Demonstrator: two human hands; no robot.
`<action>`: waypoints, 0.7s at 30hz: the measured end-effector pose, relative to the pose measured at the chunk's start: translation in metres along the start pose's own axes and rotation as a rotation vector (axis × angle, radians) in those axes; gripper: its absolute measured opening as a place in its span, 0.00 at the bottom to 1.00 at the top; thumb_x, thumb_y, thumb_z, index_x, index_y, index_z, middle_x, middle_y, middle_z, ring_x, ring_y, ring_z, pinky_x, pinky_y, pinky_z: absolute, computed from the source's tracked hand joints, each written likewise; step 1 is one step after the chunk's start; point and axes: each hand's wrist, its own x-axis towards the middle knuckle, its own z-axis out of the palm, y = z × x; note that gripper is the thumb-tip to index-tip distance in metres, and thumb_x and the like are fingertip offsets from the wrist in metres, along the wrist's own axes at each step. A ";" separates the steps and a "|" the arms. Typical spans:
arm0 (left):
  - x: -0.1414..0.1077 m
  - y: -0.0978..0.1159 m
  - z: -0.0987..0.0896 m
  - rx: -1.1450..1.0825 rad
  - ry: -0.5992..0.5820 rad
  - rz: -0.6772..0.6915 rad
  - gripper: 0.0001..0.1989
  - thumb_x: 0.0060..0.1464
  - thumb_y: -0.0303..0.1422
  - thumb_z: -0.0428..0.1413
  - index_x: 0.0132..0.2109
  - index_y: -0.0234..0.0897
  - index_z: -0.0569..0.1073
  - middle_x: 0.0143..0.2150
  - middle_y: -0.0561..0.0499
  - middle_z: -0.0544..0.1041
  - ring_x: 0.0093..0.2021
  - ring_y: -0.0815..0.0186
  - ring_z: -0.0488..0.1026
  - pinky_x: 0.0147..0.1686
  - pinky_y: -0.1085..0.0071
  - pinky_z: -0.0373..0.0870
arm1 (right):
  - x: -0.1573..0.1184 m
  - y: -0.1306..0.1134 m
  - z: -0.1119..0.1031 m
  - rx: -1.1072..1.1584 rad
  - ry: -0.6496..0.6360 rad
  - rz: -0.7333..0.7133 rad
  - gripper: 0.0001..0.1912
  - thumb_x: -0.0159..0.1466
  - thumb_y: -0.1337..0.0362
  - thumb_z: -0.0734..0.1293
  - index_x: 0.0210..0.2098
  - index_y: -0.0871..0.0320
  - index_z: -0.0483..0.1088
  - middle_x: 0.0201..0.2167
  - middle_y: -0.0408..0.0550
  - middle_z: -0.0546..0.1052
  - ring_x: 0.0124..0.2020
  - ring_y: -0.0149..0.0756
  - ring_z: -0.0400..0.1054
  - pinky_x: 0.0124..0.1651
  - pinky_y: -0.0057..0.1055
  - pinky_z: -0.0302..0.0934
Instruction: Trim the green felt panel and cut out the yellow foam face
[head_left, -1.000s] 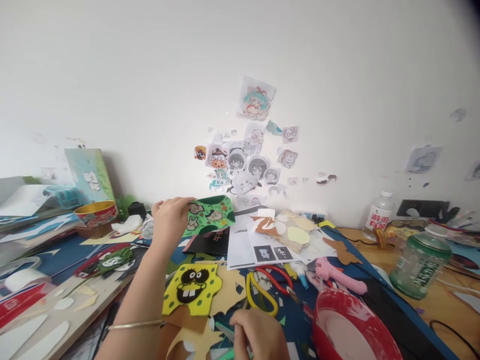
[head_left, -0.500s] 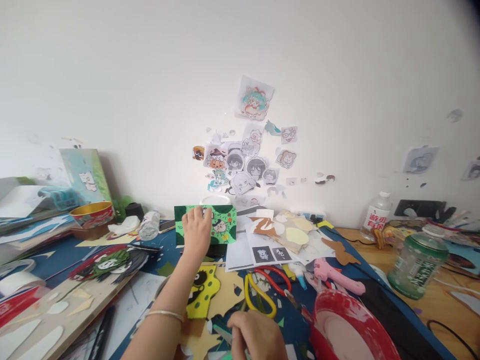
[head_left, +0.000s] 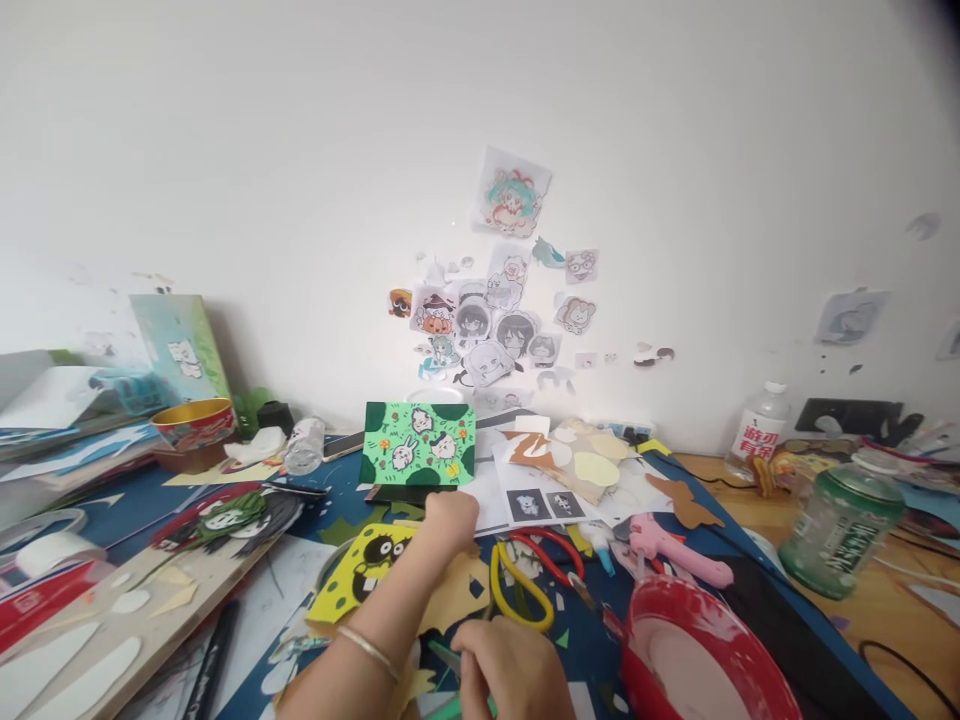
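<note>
My left hand [head_left: 452, 520] reaches forward over the table, in front of a green card [head_left: 420, 445] with cartoon animals that stands upright. Its fingers are curled down and closed, and what is in them is hidden. Under the left forearm lies a yellow spotted paper cutout [head_left: 360, 575] with a cartoon face, partly covered. Close to me, my right hand [head_left: 517, 670] is closed around a thin green tool [head_left: 444, 657] whose kind I cannot make out. Yellow-handled scissors [head_left: 519, 592] lie just beyond the right hand, beside red-handled scissors [head_left: 551, 550].
A red bowl [head_left: 709, 600] stands at the near right, with a pink glue gun [head_left: 679, 552] behind it. Farther right are a green jar [head_left: 844, 530] and a clear bottle [head_left: 757, 430]. On the left, a board [head_left: 161, 620] carries paper cutouts. Paper sheets [head_left: 491, 500] lie ahead.
My left hand has come off the front of the green card, moving right and nearer to me. The card stays upright. My right hand has hardly moved.
</note>
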 end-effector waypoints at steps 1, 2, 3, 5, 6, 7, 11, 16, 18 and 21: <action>-0.001 0.006 0.002 -0.001 0.003 -0.006 0.16 0.56 0.36 0.52 0.51 0.36 0.66 0.50 0.46 0.70 0.45 0.61 0.70 0.42 0.58 0.70 | -0.001 0.000 0.000 0.003 0.007 -0.001 0.11 0.55 0.73 0.53 0.26 0.55 0.62 0.14 0.40 0.66 0.15 0.32 0.60 0.21 0.29 0.45; -0.001 0.012 0.004 -0.003 0.012 -0.026 0.16 0.56 0.36 0.52 0.51 0.36 0.66 0.50 0.46 0.70 0.45 0.61 0.70 0.41 0.58 0.70 | -0.001 0.001 0.001 0.003 0.017 -0.002 0.11 0.55 0.73 0.53 0.26 0.54 0.62 0.14 0.40 0.66 0.15 0.32 0.60 0.21 0.30 0.45; -0.001 0.018 0.005 -0.008 0.027 -0.043 0.16 0.56 0.36 0.52 0.51 0.36 0.66 0.50 0.46 0.70 0.45 0.61 0.70 0.42 0.58 0.70 | -0.002 0.001 0.002 0.001 0.026 -0.004 0.11 0.55 0.73 0.53 0.26 0.54 0.62 0.14 0.40 0.66 0.15 0.32 0.60 0.21 0.30 0.45; 0.000 0.025 0.008 -0.028 0.056 -0.077 0.16 0.56 0.35 0.53 0.51 0.36 0.66 0.50 0.46 0.70 0.45 0.60 0.70 0.41 0.57 0.70 | -0.003 0.002 0.003 -0.003 0.032 -0.010 0.11 0.55 0.73 0.53 0.26 0.54 0.62 0.14 0.40 0.66 0.14 0.32 0.60 0.21 0.30 0.45; 0.000 0.027 0.009 -0.044 0.074 -0.097 0.16 0.55 0.35 0.53 0.51 0.36 0.66 0.50 0.46 0.70 0.45 0.60 0.70 0.41 0.57 0.70 | -0.003 0.002 0.004 -0.004 0.026 -0.008 0.11 0.55 0.73 0.53 0.26 0.54 0.62 0.14 0.40 0.66 0.14 0.32 0.60 0.21 0.30 0.45; 0.001 0.028 0.010 -0.063 0.095 -0.119 0.16 0.55 0.35 0.53 0.51 0.36 0.66 0.50 0.46 0.70 0.45 0.60 0.70 0.41 0.57 0.70 | -0.003 0.002 0.004 -0.005 0.017 -0.004 0.11 0.55 0.73 0.53 0.26 0.54 0.62 0.14 0.40 0.66 0.15 0.32 0.60 0.21 0.30 0.45; 0.004 0.032 0.012 -0.165 0.190 -0.186 0.16 0.55 0.35 0.53 0.50 0.35 0.66 0.49 0.46 0.70 0.44 0.61 0.71 0.41 0.58 0.70 | 0.002 0.001 0.000 -0.013 0.008 -0.019 0.11 0.55 0.74 0.52 0.26 0.55 0.62 0.13 0.40 0.67 0.14 0.32 0.61 0.20 0.29 0.46; 0.005 0.044 0.015 -0.282 0.384 -0.113 0.17 0.55 0.36 0.53 0.50 0.34 0.66 0.49 0.45 0.70 0.44 0.61 0.71 0.41 0.59 0.70 | 0.010 -0.001 -0.010 -0.005 -0.056 -0.041 0.11 0.54 0.75 0.54 0.25 0.56 0.64 0.14 0.40 0.68 0.14 0.30 0.64 0.20 0.27 0.49; 0.005 0.043 0.015 -0.318 0.448 -0.067 0.17 0.55 0.35 0.53 0.51 0.34 0.66 0.49 0.45 0.70 0.44 0.61 0.71 0.41 0.59 0.70 | 0.010 -0.002 -0.011 -0.002 -0.059 -0.025 0.12 0.54 0.74 0.53 0.25 0.56 0.64 0.14 0.40 0.69 0.15 0.30 0.64 0.20 0.27 0.49; 0.006 0.034 0.011 -0.376 0.527 -0.005 0.16 0.56 0.36 0.52 0.51 0.36 0.66 0.48 0.46 0.71 0.42 0.63 0.72 0.40 0.60 0.71 | 0.011 -0.003 -0.012 -0.013 -0.083 -0.033 0.12 0.54 0.75 0.53 0.25 0.57 0.65 0.14 0.41 0.68 0.15 0.31 0.63 0.20 0.28 0.48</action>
